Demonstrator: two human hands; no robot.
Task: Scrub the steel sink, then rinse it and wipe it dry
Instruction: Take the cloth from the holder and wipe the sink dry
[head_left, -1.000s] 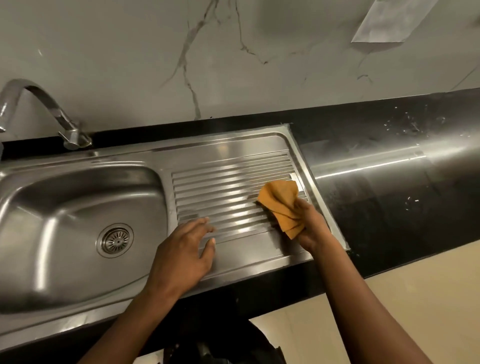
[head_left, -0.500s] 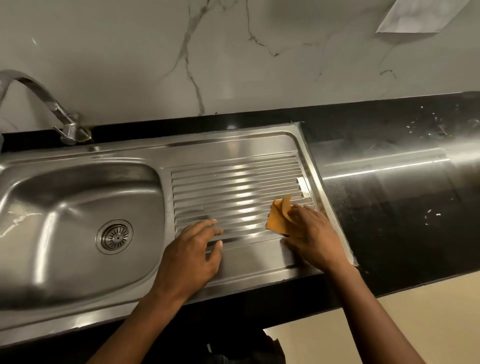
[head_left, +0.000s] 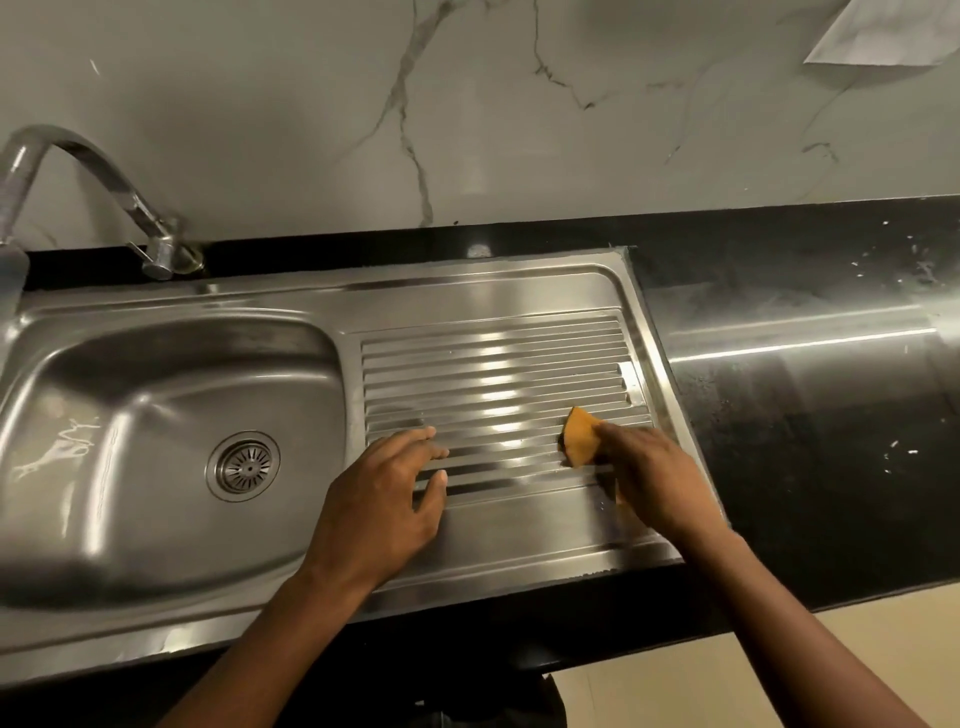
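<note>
The steel sink (head_left: 322, 304) has a basin on the left with a round drain (head_left: 243, 466) and a ribbed drainboard (head_left: 493, 374) on the right. My right hand (head_left: 649, 478) presses an orange cloth (head_left: 580, 435) flat on the front right of the ribs; most of the cloth is hidden under my palm. My left hand (head_left: 384, 504) rests flat on the front left of the drainboard with its fingers spread, holding nothing.
A curved steel tap (head_left: 88, 176) stands at the back left over the basin. Black counter (head_left: 810, 395) with small white specks runs to the right of the sink. A marble wall rises behind, and a pale floor shows below the counter's front edge.
My right hand has flattened the bunched cloth onto the ribs and slid it toward the front of the drainboard. My left hand has stayed in place.
</note>
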